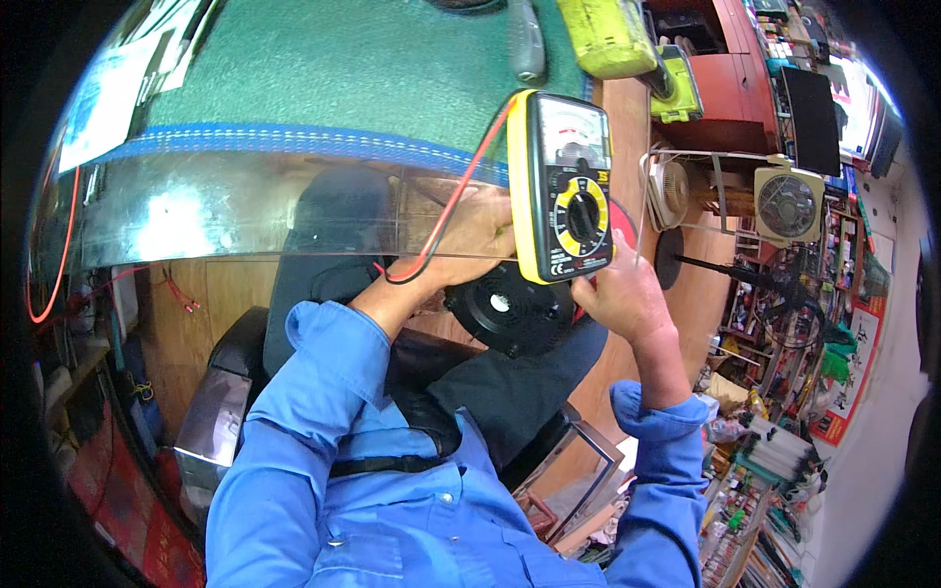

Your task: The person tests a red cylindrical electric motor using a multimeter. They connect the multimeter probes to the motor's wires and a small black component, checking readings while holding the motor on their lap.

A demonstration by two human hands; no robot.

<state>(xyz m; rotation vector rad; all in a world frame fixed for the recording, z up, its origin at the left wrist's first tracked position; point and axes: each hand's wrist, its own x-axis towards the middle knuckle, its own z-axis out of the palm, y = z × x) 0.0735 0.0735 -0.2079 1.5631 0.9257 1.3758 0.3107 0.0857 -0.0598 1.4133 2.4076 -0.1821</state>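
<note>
A yellow-edged black analog multimeter point(578, 206) with a round dial stands upright in front of both hands. Its body covers much of what they are at. My left hand point(473, 233) reaches in behind its left edge, the fingers hidden. At its lower right edge, my right hand point(627, 294) is closed, thumb and a finger showing; what it grips is concealed. Part of a red round thing point(622, 221) shows beside that finger. Beneath the hands, over my lap, is a round black slotted housing point(512, 309) with a pale centre. A red and black lead point(456, 201) loops over my left wrist.
A glass tabletop point(245, 216) with a green mat point(323, 78) spans the front. On it lie a grey-handled tool point(526, 44) and a yellow-green tool point(613, 39). Red test leads hang at left. To the right are a box fan point(789, 203), a dark stand fan point(784, 294) and crowded shelves.
</note>
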